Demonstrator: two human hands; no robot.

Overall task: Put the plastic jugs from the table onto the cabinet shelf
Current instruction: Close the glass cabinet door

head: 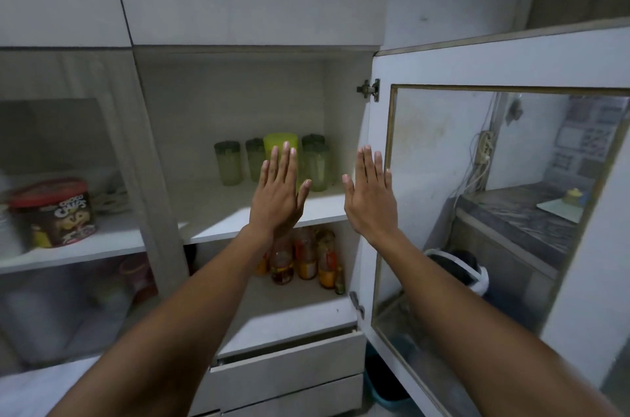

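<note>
The left hand [279,191] and the right hand [370,193] are both flat, spread wide and empty. Five plastic jugs [227,162] stand at the far side of the cabinet shelf [218,212]. The task seems nearly done; the table is not visible.

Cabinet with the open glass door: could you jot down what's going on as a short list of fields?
door: glass-paned white cabinet door, swung open to the right
upper shelf: bright yellow-green plastic jug among pale green lidded plastic jugs
lower shelf: glass bottles with orange labels
left hand: open, flat, empty
right hand: open, flat, empty
</note>
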